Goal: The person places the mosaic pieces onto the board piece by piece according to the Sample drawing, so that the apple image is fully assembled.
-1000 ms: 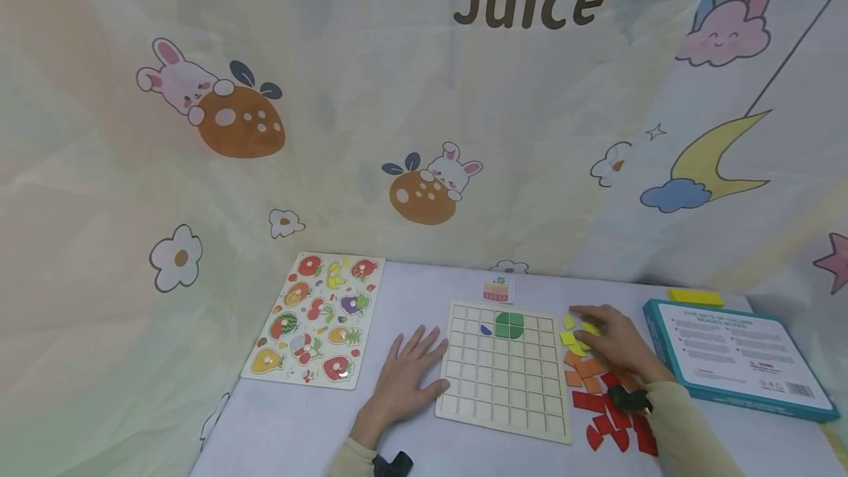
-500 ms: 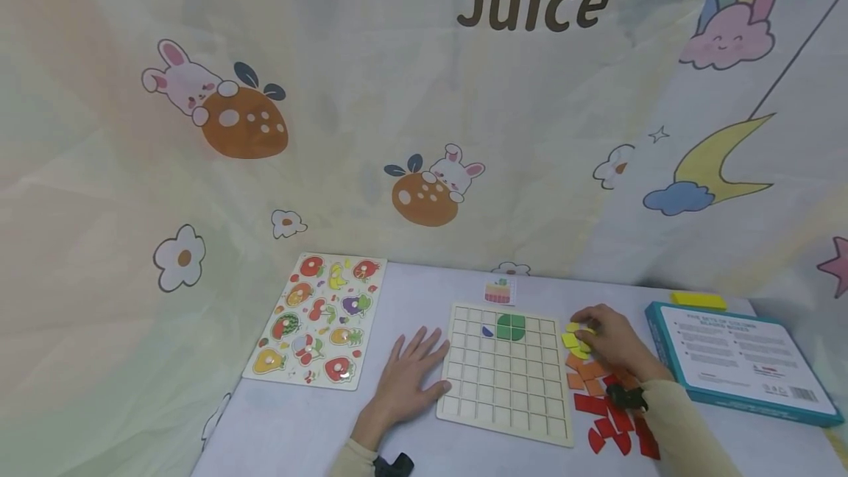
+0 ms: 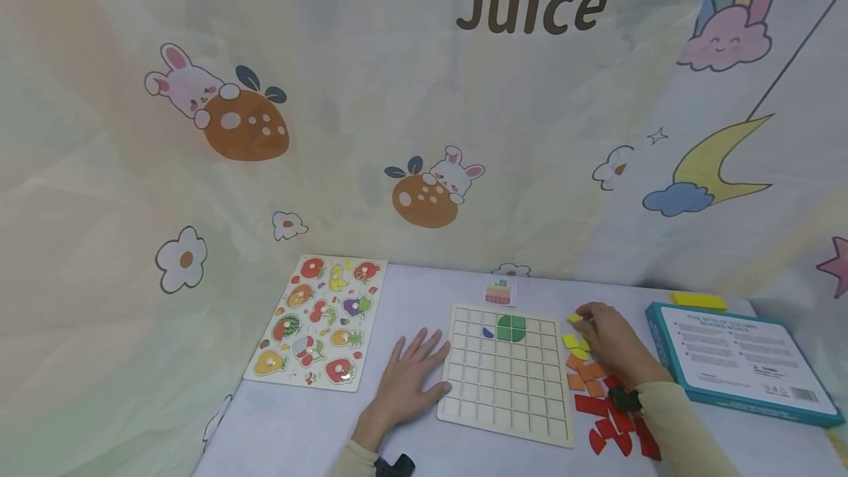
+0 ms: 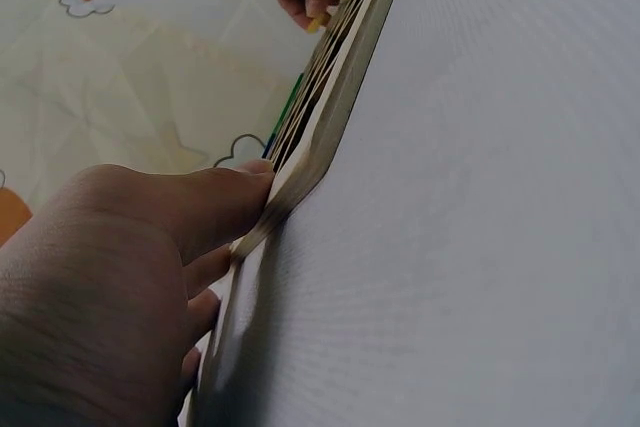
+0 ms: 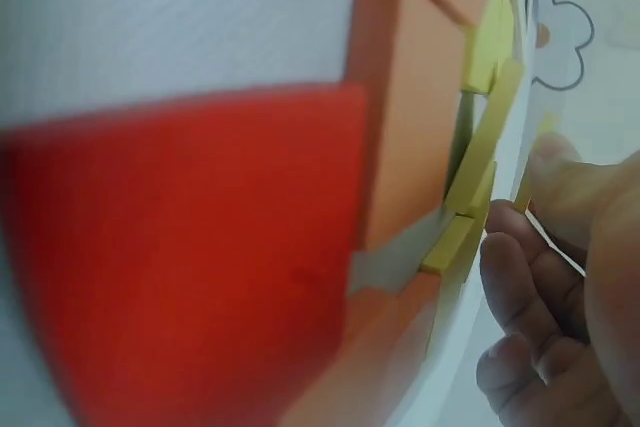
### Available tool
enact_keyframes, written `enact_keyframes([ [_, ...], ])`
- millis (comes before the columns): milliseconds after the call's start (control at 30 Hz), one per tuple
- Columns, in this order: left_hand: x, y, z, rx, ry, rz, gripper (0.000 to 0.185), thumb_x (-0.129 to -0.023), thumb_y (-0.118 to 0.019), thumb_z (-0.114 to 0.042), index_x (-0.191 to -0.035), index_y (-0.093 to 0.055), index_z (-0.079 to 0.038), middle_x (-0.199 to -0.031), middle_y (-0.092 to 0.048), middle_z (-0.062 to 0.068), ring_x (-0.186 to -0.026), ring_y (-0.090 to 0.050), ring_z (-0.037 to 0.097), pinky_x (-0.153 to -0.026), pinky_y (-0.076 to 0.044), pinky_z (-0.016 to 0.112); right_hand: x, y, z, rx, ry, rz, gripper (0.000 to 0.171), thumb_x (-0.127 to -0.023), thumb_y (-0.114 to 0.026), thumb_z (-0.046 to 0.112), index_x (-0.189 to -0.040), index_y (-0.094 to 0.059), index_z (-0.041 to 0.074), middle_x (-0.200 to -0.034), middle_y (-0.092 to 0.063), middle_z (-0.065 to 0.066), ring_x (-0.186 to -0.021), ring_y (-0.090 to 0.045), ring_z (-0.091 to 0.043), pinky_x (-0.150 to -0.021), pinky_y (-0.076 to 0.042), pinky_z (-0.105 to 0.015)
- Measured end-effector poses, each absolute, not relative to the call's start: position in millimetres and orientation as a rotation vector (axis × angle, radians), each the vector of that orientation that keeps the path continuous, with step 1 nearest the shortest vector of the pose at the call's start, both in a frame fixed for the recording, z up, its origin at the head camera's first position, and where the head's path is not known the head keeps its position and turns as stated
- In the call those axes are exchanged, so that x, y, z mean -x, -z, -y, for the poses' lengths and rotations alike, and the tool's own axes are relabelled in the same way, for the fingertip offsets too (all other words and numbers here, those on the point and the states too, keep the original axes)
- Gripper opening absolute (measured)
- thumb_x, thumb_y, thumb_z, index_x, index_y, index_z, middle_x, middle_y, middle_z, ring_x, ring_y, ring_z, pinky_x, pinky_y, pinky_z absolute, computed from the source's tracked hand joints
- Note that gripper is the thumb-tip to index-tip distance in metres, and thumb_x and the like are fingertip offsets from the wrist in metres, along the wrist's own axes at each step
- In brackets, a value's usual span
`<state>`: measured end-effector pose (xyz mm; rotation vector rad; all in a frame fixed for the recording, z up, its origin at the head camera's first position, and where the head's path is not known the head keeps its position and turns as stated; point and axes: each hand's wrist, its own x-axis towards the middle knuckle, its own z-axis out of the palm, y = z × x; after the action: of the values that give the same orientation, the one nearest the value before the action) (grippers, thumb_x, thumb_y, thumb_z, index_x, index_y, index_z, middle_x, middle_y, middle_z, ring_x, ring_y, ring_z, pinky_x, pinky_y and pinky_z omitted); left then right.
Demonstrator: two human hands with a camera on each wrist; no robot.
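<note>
My left hand point(image 3: 407, 381) lies with fingers spread at the left edge of a pale wooden grid board point(image 3: 503, 389). In the left wrist view its thumb point(image 4: 235, 197) touches the board's raised rim point(image 4: 325, 117). Green pieces forming a rounded shape point(image 3: 511, 328) and a small blue piece point(image 3: 488, 332) sit in the grid's upper cells. To the board's right, my right hand point(image 3: 612, 341) pinches a small yellow piece point(image 5: 547, 125) between thumb and fingertips. Other yellow pieces point(image 3: 571, 342) lie just below that hand, with orange pieces point(image 3: 586, 372) and red pieces point(image 3: 591, 404) nearer the body.
A small picture card point(image 3: 500, 291) lies beyond the grid board. On the left is a fruit puzzle board point(image 3: 291, 380). A teal-edged box point(image 3: 742, 352) stands right of the right hand, with a yellow block point(image 3: 698, 302) behind it. A printed cloth backdrop rises behind the table.
The right hand has drawn slightly away from the yellow pile and now pinches a yellow piece at its far side. The left hand and the pieces on the grid board have stayed put.
</note>
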<state>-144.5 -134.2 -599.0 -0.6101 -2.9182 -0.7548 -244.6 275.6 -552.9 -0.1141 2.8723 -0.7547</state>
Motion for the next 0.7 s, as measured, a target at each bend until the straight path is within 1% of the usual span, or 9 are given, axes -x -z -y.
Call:
enact_keyframes([
  [133, 144.1, 599.4, 134.6, 0.605, 0.75, 2.922, 0.068, -0.098, -0.063, -0.054, -0.158, -0.052, -0.024, -0.172, -0.038, -0.001, -0.163, -0.026, 0.03, -0.132, -0.015, 0.066, 245.0, 553.5, -275.1, 0.088, 0.83, -2.864, 0.044, -0.109, -0.061, 0.026, -0.144, -0.054, 0.0, -0.132, -0.062, -0.022, -0.106, -0.06, -0.03, -0.09, -0.063, -0.047],
  [233, 144.0, 599.5, 135.2, 0.606, 0.752, 2.919, 0.068, -0.098, -0.062, -0.054, -0.158, -0.052, -0.024, -0.172, -0.038, -0.001, -0.164, -0.026, 0.03, -0.132, -0.015, 0.066, 244.7, 552.0, -271.3, 0.126, 0.852, -2.899, 0.044, -0.109, -0.061, 0.025, -0.145, -0.055, 0.001, -0.132, -0.063, -0.022, -0.106, -0.061, -0.03, -0.09, -0.063, -0.045],
  [400, 144.8, 601.2, 135.5, 0.615, 0.75, 2.91, 0.068, -0.099, -0.06, -0.057, -0.158, -0.052, -0.024, -0.172, -0.038, -0.001, -0.163, -0.027, 0.03, -0.131, -0.015, 0.066, 243.2, 547.7, -260.2, 0.149, 0.916, -2.957, 0.043, -0.109, -0.061, 0.025, -0.146, -0.056, 0.003, -0.13, -0.064, -0.02, -0.105, -0.059, -0.029, -0.085, -0.06, -0.037],
  [467, 145.2, 602.3, 135.3, 0.618, 0.75, 2.911, 0.068, -0.099, -0.06, -0.057, -0.158, -0.052, -0.024, -0.172, -0.037, -0.002, -0.163, -0.026, 0.03, -0.131, -0.015, 0.066, 243.0, 546.2, -255.1, 0.182, 0.934, -3.013, 0.041, -0.108, -0.063, 0.024, -0.143, -0.059, 0.002, -0.129, -0.066, -0.02, -0.104, -0.059, -0.029, -0.083, -0.058, -0.034],
  [600, 145.4, 602.6, 135.2, 0.625, 0.74, 2.917, 0.069, -0.099, -0.059, -0.058, -0.159, -0.051, -0.025, -0.173, -0.036, -0.002, -0.164, -0.025, 0.03, -0.132, -0.015, 0.066, 243.2, 544.4, -244.3, 0.31, 0.991, -3.158, 0.033, -0.106, -0.067, 0.017, -0.134, -0.066, 0.0, -0.122, -0.071, -0.019, -0.1, -0.061, -0.027, -0.079, -0.055, -0.03],
  [700, 145.7, 602.0, 135.0, 0.63, 0.726, 2.921, 0.069, -0.1, -0.058, -0.058, -0.159, -0.05, -0.025, -0.173, -0.035, -0.003, -0.164, -0.024, 0.029, -0.132, -0.015, 0.065, 241.9, 543.5, -234.8, 0.419, 1.072, -3.212, 0.028, -0.104, -0.069, 0.013, -0.129, -0.068, 0.0, -0.116, -0.072, -0.016, -0.094, -0.061, -0.023, -0.072, -0.05, -0.025],
])
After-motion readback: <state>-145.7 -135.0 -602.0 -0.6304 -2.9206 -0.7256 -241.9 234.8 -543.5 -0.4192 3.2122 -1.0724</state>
